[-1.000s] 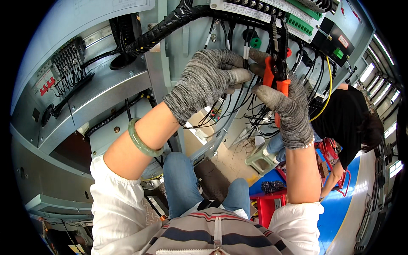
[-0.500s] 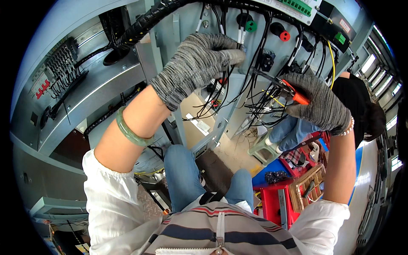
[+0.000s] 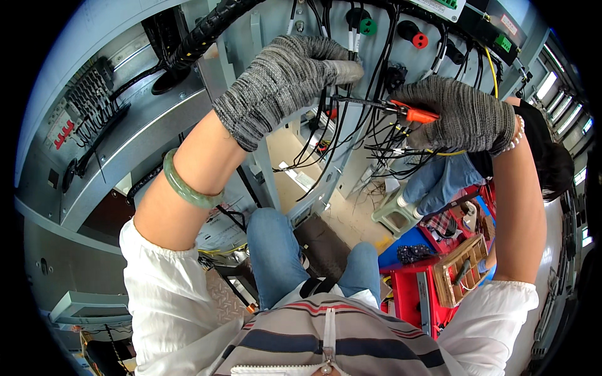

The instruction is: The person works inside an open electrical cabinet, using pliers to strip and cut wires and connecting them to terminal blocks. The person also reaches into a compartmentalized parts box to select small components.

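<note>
My left hand [image 3: 285,88], in a grey knitted glove, is closed with thumb and fingers pinched on a thin black wire [image 3: 324,125]. Its loose end hangs down below the fingertips. In my right hand [image 3: 464,113], gloved alike, is a pair of orange-handled pliers [image 3: 419,115]. Their slim dark jaws point left and reach the wires just under my left thumb; whether they touch one I cannot tell. Several more black wires with white marker sleeves [image 3: 353,42] hang from the metal panel, between and behind my hands.
Green [image 3: 368,26] and red [image 3: 419,41] round fittings sit on the panel above. A thick black cable bundle [image 3: 210,31] crosses the upper left. At right, another person [image 3: 536,135] sits on a green stool [image 3: 395,216], near a wooden compartment tray [image 3: 448,276] on a red cabinet.
My right hand has shifted left and up, bringing the pliers' jaws from the wires at right to just beneath my left fingertips. My left hand has moved slightly left.
</note>
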`<state>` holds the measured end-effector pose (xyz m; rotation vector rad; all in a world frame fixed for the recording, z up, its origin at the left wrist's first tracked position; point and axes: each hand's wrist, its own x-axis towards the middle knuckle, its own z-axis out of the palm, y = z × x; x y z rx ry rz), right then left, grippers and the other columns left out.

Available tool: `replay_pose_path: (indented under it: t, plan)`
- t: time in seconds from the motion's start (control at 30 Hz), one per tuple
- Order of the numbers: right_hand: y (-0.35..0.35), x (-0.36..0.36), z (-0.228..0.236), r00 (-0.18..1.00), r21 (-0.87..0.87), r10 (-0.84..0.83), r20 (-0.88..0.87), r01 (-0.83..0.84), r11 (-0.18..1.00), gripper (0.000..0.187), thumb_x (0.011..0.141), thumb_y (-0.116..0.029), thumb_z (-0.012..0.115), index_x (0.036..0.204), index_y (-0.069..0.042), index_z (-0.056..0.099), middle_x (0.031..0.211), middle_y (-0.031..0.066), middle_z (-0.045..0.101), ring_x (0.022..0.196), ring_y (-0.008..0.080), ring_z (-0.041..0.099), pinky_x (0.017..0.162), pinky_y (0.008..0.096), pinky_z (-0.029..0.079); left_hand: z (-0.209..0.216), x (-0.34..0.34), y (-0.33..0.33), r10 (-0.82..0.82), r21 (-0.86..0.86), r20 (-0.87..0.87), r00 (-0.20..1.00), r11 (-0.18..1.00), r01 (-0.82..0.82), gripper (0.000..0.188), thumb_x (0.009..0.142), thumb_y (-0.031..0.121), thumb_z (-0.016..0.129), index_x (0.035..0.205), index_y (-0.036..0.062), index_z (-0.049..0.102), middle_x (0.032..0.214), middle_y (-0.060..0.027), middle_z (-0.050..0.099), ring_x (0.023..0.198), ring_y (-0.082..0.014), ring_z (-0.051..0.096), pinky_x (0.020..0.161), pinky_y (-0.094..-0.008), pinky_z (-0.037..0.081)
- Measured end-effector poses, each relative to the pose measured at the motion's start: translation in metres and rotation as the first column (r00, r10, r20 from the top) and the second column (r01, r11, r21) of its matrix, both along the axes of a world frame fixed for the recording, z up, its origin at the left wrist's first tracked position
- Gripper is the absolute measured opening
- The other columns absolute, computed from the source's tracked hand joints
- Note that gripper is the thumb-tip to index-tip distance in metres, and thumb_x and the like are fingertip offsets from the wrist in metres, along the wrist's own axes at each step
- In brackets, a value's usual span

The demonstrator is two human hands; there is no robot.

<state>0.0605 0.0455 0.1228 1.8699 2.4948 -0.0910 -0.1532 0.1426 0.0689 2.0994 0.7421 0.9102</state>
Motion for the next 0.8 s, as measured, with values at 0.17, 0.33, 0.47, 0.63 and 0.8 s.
replay_pose_path:
  t: [0.17,0.33,0.47,0.63,0.8]
  plan:
    - [0.016,-0.004,0.004,0.995,-0.153,-0.031,-0.090,0.017,0.988,0.063,0.067,-0.040,0.070,0.115,-0.001,0.059,0.110,0.0192,0.059,0.096,0.0310,0.060,0.087,0.0363,0.047,-0.001,-0.001,0.001,-0.043,-0.019,0.014,0.999,0.999,0.043,0.038,0.078,0.043,0.067,0.098,0.0114,0.069,0.064,0.0025,0.052,0.053,-0.0072,0.044,0.050,-0.0235,0.040]
    - [0.021,-0.001,0.004,0.992,-0.147,-0.066,-0.104,0.051,0.988,0.065,0.066,-0.041,0.071,0.116,-0.002,0.058,0.111,0.0174,0.060,0.098,0.0291,0.060,0.088,0.0359,0.047,-0.002,-0.001,0.006,-0.023,0.076,-0.023,0.999,0.997,0.025,0.037,0.079,0.043,0.066,0.099,0.0122,0.069,0.068,0.0028,0.057,0.053,-0.0061,0.043,0.050,-0.0226,0.039]
    - [0.022,0.001,0.002,0.934,-0.282,-0.099,-0.343,-0.002,0.959,0.048,0.070,-0.024,0.072,0.109,0.000,0.059,0.081,0.0042,0.061,0.072,0.0121,0.055,0.067,0.0277,0.049,-0.003,0.000,0.010,-0.063,0.065,-0.017,0.998,0.996,0.064,0.037,0.080,0.043,0.065,0.100,0.0120,0.069,0.068,0.0031,0.058,0.053,-0.0051,0.041,0.049,-0.0218,0.038]
    - [0.026,0.002,0.004,0.987,-0.142,0.038,-0.154,-0.060,0.988,0.050,0.070,-0.027,0.073,0.110,-0.001,0.058,0.082,0.0051,0.061,0.075,0.0148,0.056,0.071,0.0311,0.049,-0.007,-0.001,0.009,-0.062,0.063,0.030,0.998,0.996,0.060,0.038,0.080,0.043,0.065,0.101,0.0117,0.069,0.069,0.0034,0.059,0.049,-0.0039,0.038,0.047,-0.0203,0.036]
    - [0.024,0.000,0.002,0.988,-0.123,0.025,-0.154,-0.044,0.991,0.055,0.069,-0.029,0.076,0.113,-0.002,0.058,0.086,0.0057,0.062,0.079,0.0160,0.056,0.073,0.0321,0.049,0.000,-0.003,0.003,-0.064,-0.030,0.004,0.998,0.997,0.064,0.043,0.075,0.045,0.069,0.099,0.0087,0.069,0.086,-0.0073,0.067,0.085,-0.0163,0.061,0.080,-0.0312,0.048]
